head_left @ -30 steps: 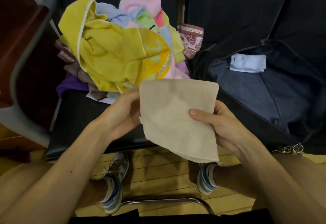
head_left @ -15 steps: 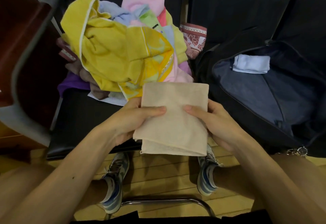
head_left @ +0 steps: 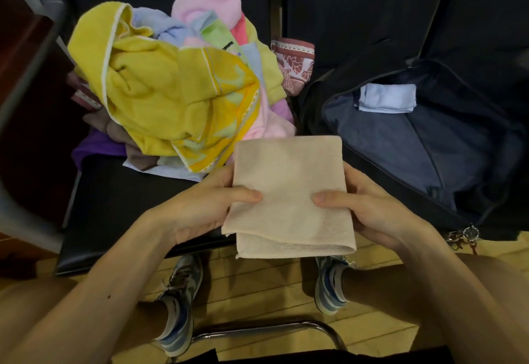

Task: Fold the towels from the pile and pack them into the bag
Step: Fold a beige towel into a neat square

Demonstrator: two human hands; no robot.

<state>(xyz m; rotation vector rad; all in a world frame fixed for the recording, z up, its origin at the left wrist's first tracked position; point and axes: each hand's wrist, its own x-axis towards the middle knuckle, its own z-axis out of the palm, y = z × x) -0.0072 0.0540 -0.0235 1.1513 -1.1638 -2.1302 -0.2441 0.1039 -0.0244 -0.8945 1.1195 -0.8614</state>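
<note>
1. While the pile of towels heaps loose over the back of the black seat, yellow towel uppermost, the seat's front edge shows bare. Likely kept as working room.
2. Left hand: thumb laid across the top of the beige towel, fingers curled beneath its left edge. A pinch, probably to stop the layers sliding apart.
3. Beige towel: folded to a small rectangle and held in the air off the seat's front right corner, between pile and bag. Whether it touches the pile, I cannot tell. A lower layer peeks out along the near edge, so the fold is not quite square.
4. Right hand: mirrors the left, with thumb on top and fingers under the right edge, gripping the same towel.
5. Bag: lies unzipped at the right, mouth gaping upward, presumably so towels drop straight in. One folded light-blue towel rests flat near the far edge of the lining. My judgement is that the job is at an early stage, with most of the pile unfolded.
</note>
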